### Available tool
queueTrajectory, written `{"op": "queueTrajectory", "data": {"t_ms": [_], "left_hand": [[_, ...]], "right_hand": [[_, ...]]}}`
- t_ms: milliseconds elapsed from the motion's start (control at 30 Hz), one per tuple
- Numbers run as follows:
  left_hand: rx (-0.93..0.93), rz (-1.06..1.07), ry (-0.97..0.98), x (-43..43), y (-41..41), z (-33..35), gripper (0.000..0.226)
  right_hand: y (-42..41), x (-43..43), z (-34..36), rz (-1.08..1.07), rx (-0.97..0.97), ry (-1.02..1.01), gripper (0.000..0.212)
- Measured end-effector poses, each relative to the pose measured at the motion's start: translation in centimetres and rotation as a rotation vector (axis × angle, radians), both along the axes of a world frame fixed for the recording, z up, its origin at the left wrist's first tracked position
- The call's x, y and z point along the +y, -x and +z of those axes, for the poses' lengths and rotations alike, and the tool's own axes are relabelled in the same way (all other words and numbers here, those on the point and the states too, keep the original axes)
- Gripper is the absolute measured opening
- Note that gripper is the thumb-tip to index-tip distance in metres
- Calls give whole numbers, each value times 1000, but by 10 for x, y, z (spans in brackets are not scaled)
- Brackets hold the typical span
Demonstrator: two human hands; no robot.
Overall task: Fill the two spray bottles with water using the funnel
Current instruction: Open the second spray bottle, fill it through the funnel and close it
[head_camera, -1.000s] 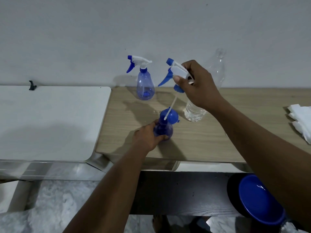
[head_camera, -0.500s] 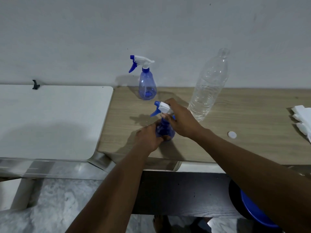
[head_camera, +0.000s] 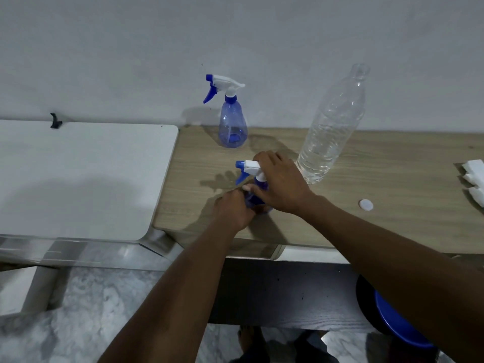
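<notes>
Head view: near spray bottle (head_camera: 258,196) upright on the wooden table (head_camera: 392,218), between both hands. Left hand (head_camera: 233,209) wrapped tight around its blue body. Right hand (head_camera: 281,183) curled over the white spray top (head_camera: 250,167), fingers closed on the neck. Second spray bottle (head_camera: 231,119) well behind, by the wall.

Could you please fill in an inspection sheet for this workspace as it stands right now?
Surface: wooden table against a wall, white board to its left.
Job's things: near spray bottle upright, sprayer head on; far spray bottle upright by the wall, head on; water bottle uncapped, partly full; funnel not identifiable.
Clutter: white cap on the table; white tissues at the right edge.
Grippers: left hand grips the near bottle's body; right hand is on its sprayer head.
Cables: nothing seen.
Surroundings: blue bowl below the table, marble floor.
</notes>
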State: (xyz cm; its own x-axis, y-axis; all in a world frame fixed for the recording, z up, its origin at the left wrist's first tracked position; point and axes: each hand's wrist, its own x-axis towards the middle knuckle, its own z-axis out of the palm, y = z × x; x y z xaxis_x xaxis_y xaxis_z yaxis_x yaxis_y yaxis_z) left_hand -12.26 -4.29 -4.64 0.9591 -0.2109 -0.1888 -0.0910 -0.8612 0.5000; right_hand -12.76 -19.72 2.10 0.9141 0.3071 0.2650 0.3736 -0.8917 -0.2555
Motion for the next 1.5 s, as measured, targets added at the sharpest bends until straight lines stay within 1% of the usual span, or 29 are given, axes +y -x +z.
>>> {"op": "queueTrajectory", "data": {"t_ms": [133,267,400,433,500,567,667,700,767,833,933,1000,1033,1133,1167,1233,1300,1333,1433,1500], "left_hand": [[-25,-13,40,0,0,4,52],[3,-5,23,-1,0,1,46],[-25,-32,62,0,2,7,54],[-15,-27,73,0,2,6,54],[15,-15,63,-2,3,4,47],[16,-17,58,-1,4,5,43],[-1,-33,94,0,3,7,58],[-1,-31,89,-1,3,7,60],[14,-18,49,-3,3,2,52],[19,-7,2,-3,3,0,43],[-15,-6,-14,-1,1,-3,46],[1,3,4,-4,2,-1,52],[6,-2,16,-5,2,0,52],[11,-8,10,-4,2,-1,42],[9,-12,19,-3,2,1,42],[10,-27,66,-2,3,6,53],[65,-42,165,0,3,11,61],[108,-58,228,1,3,14,61],[348,-136,477,0,6,24,54],[465,-227,532,-8,13,36,41]], "right_hand": [[-3,-6,5,41,64,-51,36],[-1,-2,-1,-11,18,-11,47],[-2,-8,5,35,74,-54,37],[-2,-8,5,23,68,-47,37],[0,-7,2,-14,46,-32,45],[0,-5,2,1,48,-49,50],[1,-8,7,39,85,-39,40],[1,-8,7,23,62,-14,38],[5,-4,3,-49,-16,50,44],[8,3,0,-105,-53,76,51],[8,4,2,-78,-13,13,40],[6,-2,3,-49,9,-30,36],[6,-4,2,-49,-12,-34,36],[6,-1,-3,-56,-24,-44,41],[6,0,-2,-39,5,-70,40],[3,-5,3,10,109,-158,37],[0,-16,7,46,234,-278,33],[0,-21,9,39,289,-353,34],[6,-28,15,-26,389,-639,35],[12,-25,19,-64,456,-779,30]]}}
